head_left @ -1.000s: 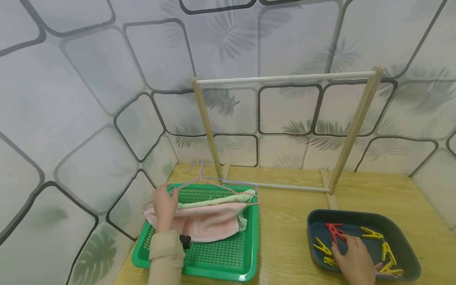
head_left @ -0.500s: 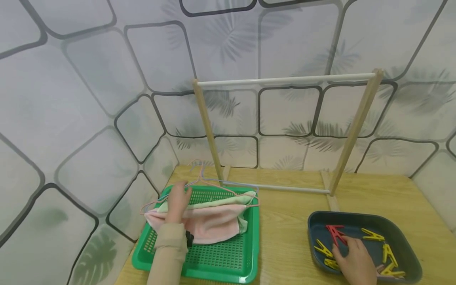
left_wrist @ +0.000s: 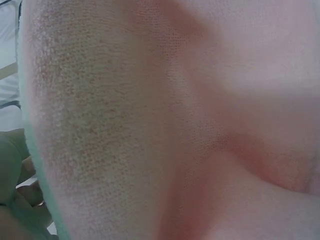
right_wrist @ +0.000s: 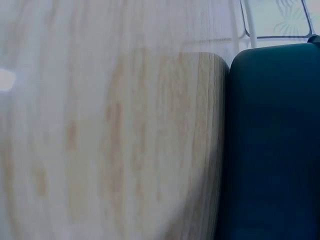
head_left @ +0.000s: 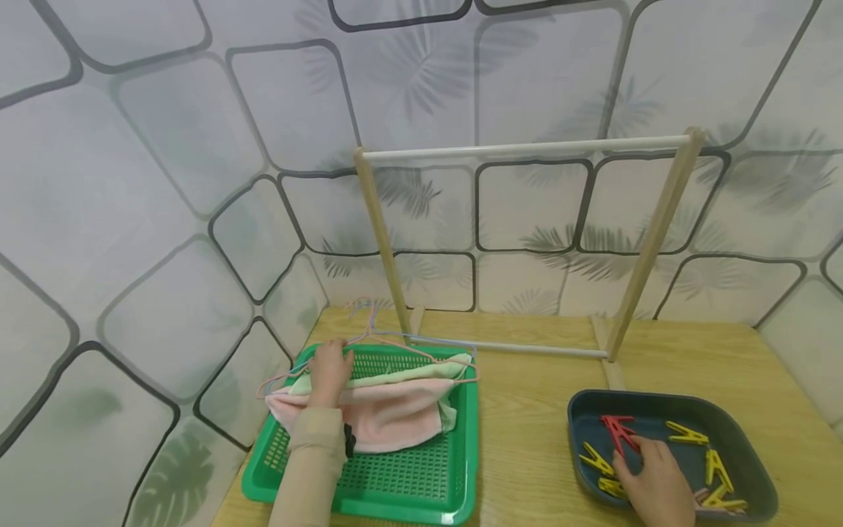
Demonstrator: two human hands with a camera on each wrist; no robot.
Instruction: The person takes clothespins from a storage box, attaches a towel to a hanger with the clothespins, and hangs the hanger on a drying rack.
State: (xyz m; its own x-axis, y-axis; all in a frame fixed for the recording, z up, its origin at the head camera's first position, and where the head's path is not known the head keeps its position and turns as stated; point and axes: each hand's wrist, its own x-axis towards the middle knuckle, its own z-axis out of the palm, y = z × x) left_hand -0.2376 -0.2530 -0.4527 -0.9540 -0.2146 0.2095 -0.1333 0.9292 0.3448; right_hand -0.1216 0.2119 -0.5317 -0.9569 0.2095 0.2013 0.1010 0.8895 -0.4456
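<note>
In the head view my left hand lies over the top edge of a pink towel. A light green towel lies behind it. Bent fingers appear beyond the cloth in the left wrist view; what they hold is hidden. Two thin hangers, a pink hanger and a blue hanger, go with the towels, in a green basket. My right hand reaches into a dark blue tub, thumb and forefinger apart, beside red clothespins.
Yellow clothespins lie scattered in the tub. Behind stands a rack with a white top bar and wooden posts. A patterned wall borders the wooden table at the left and back.
My left hand has moved right along the towels' top edge, then stayed there. The towels and hangers look unmoved. My right hand has kept its place by the red clothespins.
</note>
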